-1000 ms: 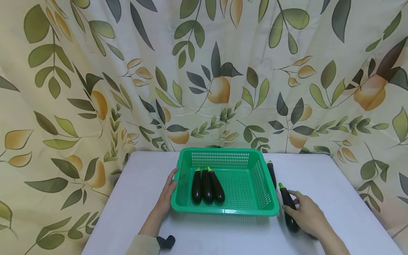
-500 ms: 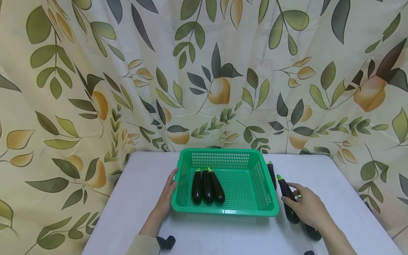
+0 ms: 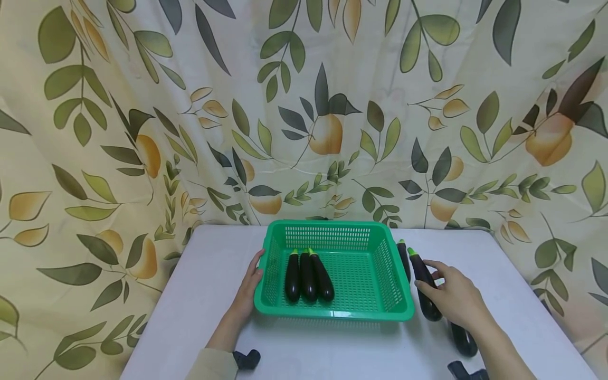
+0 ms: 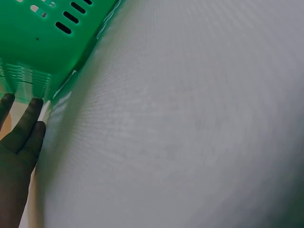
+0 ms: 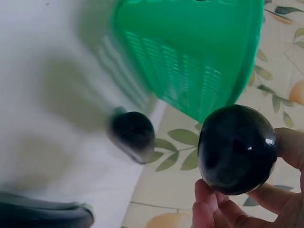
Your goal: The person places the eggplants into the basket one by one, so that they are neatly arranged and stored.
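Note:
Three dark eggplants [image 3: 309, 277] with green stems lie side by side in the left half of a green plastic basket [image 3: 375, 316]. My left hand [image 3: 244, 293] rests against the basket's left side; in the left wrist view its fingers [image 4: 31, 118] reach along the basket wall, straight. Just right of the basket, my right hand [image 3: 456, 295] grips an eggplant [image 3: 425, 285] between thumb and fingers. The right wrist view shows that held eggplant [image 5: 237, 149] end-on, above the table, its rounded bottom toward the camera.
Another eggplant [image 3: 404, 258] lies against the basket's right side, and one more [image 3: 463, 340] lies below my right forearm. Black strap pieces [image 3: 247, 360] show by both wrists. A leaf-and-fruit curtain [image 3: 313, 105] hangs behind the white table [image 3: 228, 237].
My right hand has moved up and slightly left with the eggplant, away from the eggplant behind it, which shows more now. The left hand and the basket stay put.

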A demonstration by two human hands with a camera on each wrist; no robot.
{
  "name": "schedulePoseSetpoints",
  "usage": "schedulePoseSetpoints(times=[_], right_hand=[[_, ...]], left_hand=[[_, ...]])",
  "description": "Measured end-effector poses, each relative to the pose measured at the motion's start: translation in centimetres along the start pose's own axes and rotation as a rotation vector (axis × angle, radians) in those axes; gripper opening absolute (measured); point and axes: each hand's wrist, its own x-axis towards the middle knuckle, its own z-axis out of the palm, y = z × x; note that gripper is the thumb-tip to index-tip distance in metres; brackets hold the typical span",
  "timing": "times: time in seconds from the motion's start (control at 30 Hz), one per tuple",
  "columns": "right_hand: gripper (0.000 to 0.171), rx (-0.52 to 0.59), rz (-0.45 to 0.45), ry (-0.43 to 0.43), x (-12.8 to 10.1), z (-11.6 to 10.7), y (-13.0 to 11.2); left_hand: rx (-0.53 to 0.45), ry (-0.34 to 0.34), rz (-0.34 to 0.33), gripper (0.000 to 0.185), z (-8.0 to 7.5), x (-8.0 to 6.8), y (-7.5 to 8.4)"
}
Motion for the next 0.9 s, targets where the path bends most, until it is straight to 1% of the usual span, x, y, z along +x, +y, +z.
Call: schedulePoseSetpoints(times=[0.23,0.47,0.67,0.9], right_hand=[[0.070,0.001,-0.038,0.027,0.1,-0.3,-1.3],[0.068,0.048,-0.086,0.044,0.1,-0.2,-2.8],[0.066,0.094,-0.126,0.067,0.4,0.5,-3.9],[0.063,0.133,-0.167,0.068,0.9,1.5,-5.0]], left_hand=[[0.000,0.004,0.003,0.046,0.0,0.0,0.0],[0.008,0.002,-0.002,0.046,0.1,0.0,0.1],[0.010,0.004,-0.001,0.046,0.1,0.0,0.2],[0.021,0.009,-0.003,0.046,0.2,-0.1,0.2]])
